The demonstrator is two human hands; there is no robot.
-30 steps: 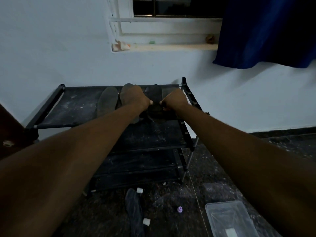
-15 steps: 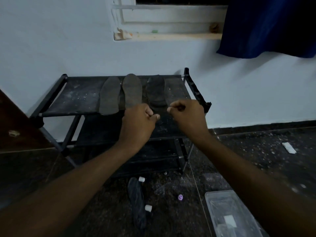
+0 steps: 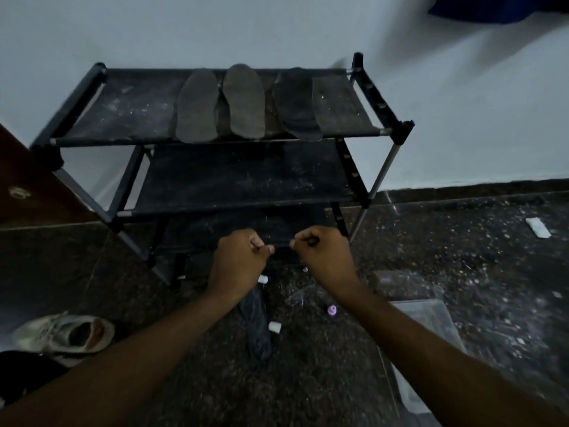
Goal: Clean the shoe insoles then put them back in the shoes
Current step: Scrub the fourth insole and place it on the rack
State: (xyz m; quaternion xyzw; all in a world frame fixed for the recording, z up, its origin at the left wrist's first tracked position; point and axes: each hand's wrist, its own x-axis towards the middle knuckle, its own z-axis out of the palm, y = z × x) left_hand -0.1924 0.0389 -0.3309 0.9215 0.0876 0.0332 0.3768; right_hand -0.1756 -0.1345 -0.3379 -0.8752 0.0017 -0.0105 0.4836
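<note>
4 insoles lay flat on the top shelf of the shoe rack (image 3: pixel 377 97): a grey insole (image 3: pixel 197 106) and a second grey insole (image 3: pixel 244 101) side by side near the shelf's middle, then a dark insole (image 3: pixel 295 104) and a second dark insole (image 3: pixel 328 103) toward the rack's right end, those 2 overlapping. Both hands hovered in front of the rack's lowest shelf, close together and well apart from the insoles. The left hand (image 3: pixel 237 261) was clenched with nothing visible in it. The right hand (image 3: pixel 326 258) was curled too, but whether it pinched anything could not be told in the dim light. A pale shoe (image 3: pixel 64 334) lay on the floor, front-left of the rack.
</note>
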